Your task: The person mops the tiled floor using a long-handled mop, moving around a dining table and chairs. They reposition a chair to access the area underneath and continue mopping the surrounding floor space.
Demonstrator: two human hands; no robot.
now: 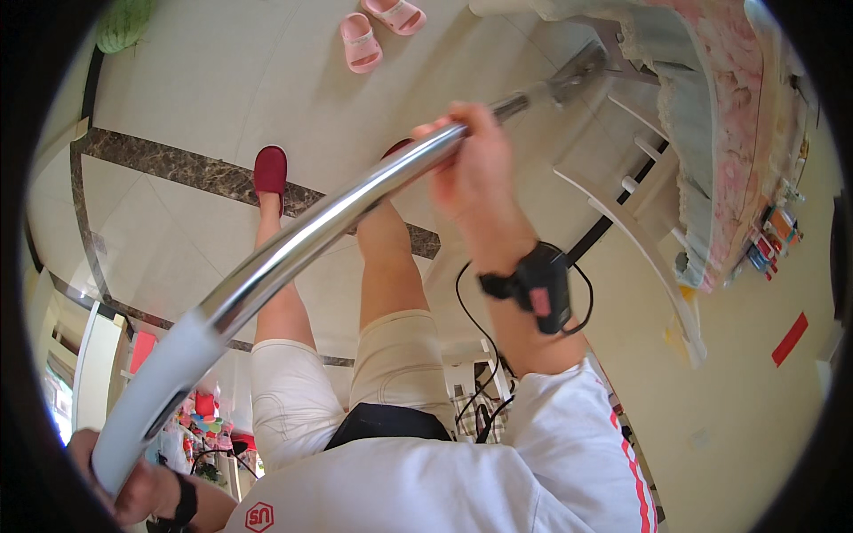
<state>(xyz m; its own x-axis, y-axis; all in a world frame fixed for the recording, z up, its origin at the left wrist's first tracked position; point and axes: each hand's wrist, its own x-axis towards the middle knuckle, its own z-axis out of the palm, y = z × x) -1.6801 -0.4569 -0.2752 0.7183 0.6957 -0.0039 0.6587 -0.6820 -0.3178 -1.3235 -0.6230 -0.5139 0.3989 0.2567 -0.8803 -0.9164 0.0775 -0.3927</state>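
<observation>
A long chrome pole with a pale grip runs slantwise across the head view. My left hand is closed round the lower-left end of the grip. My right hand wraps round the metal tube farther along, with a black device strapped at its wrist. Beyond the right hand the pole narrows and ends in a blurred grey head low over the floor by the table's legs. I cannot make out what kind of head it is.
A table with a pink floral cloth stands at the right, above a white curved chair part. Pink slippers lie on the tiled floor ahead. A watermelon is at the far left. My feet wear red slippers. A black cable hangs from my right wrist.
</observation>
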